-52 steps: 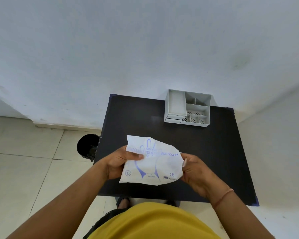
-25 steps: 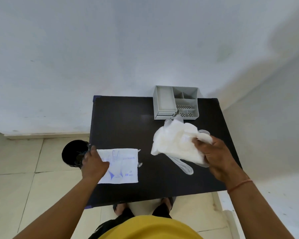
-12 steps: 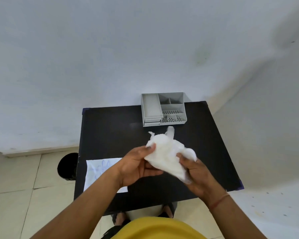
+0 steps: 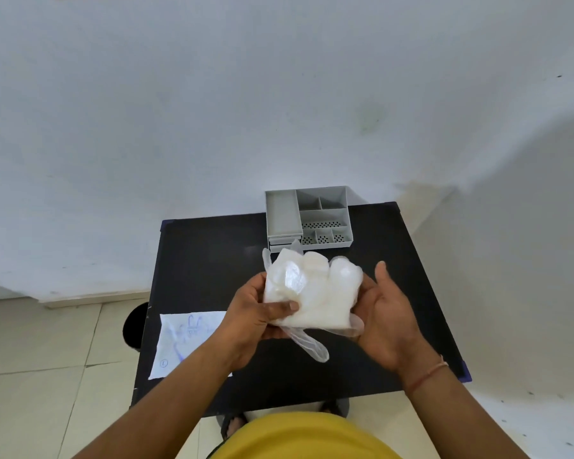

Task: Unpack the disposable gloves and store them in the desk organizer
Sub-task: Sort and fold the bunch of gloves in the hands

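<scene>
A thick stack of clear disposable gloves [image 4: 314,293] is held above the middle of the black table [image 4: 199,253], fingers pointing away from me. My left hand [image 4: 257,318] grips its left side with the thumb pressed on top. My right hand [image 4: 390,318] cups the right edge with the palm turned inward. One loose glove finger dangles below the stack. The flat empty packet [image 4: 188,341], white with blue print, lies on the table's left front edge. The grey desk organizer [image 4: 309,217] stands at the table's far edge, its compartments empty.
A black round bin [image 4: 135,326] stands on the tiled floor to the left of the table. A white wall rises directly behind the table. My feet show under the near table edge.
The gloves came out of the packet, which my left hand laid at the table's left. Both hands now hold the stack, spread flatter and higher than half a second ago.
</scene>
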Motion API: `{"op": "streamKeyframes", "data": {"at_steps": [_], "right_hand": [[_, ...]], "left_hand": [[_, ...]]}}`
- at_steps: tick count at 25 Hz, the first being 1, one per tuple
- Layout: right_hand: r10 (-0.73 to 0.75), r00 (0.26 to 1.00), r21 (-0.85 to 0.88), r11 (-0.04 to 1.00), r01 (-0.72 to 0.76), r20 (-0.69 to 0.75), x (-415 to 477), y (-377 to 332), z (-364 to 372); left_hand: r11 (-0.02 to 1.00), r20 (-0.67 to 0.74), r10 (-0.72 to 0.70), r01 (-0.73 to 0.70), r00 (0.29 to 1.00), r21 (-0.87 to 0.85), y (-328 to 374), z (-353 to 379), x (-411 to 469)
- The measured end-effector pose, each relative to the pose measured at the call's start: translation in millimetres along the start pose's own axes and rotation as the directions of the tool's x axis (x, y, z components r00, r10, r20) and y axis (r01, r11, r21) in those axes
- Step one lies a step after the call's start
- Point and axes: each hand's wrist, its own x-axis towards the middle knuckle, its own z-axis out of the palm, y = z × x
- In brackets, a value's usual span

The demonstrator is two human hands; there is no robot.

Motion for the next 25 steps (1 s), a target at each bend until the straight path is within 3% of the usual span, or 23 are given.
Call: {"op": "streamKeyframes", "data": {"at_steps": [8, 11, 14, 16, 18, 21, 25], "right_hand": [[-0.179, 0.983, -0.337, 0.923, 0.184, 0.045, -7.8, -38.5, -13.4], [-0.044, 0.998, -0.306, 0.951, 0.053, 0.035, -3.2, -44.8, -22.1], [0.111, 0.992, -0.392, 0.917, -0.078, 0.06, -8.0, -43.9, -26.3], [0.09, 0.994, -0.453, 0.89, -0.05, 0.067, -6.6, -46.6, -34.5], [0.094, 0.989, -0.49, 0.871, -0.027, 0.112, -3.0, -51.3, -44.2], [0.161, 0.964, -0.442, 0.895, -0.053, 0.21, -2.0, -55.6, -48.3], [0.214, 0.953, -0.394, 0.912, -0.117, 0.213, 9.2, -48.8, -39.7]], "left_hand": [[0.997, -0.004, 0.059, -0.059, 0.998, -0.042, -11.4, 37.8, -6.6], [0.991, 0.001, 0.057, -0.057, 0.998, -0.117, -19.2, 58.3, -6.9], [0.992, 0.018, 0.064, -0.061, 0.998, -0.108, -26.5, 72.2, -6.9], [0.998, 0.028, 0.067, -0.066, 0.997, -0.024, -28.1, 76.7, -9.3], [0.996, 0.057, 0.068, -0.065, 0.996, -0.06, -23.0, 75.6, -12.8], [0.992, 0.12, 0.08, -0.068, 0.99, -0.102, -10.3, 62.5, -15.8], [0.998, 0.134, 0.01, -0.002, 0.991, -0.061, -0.6, 55.7, -15.1]]}}
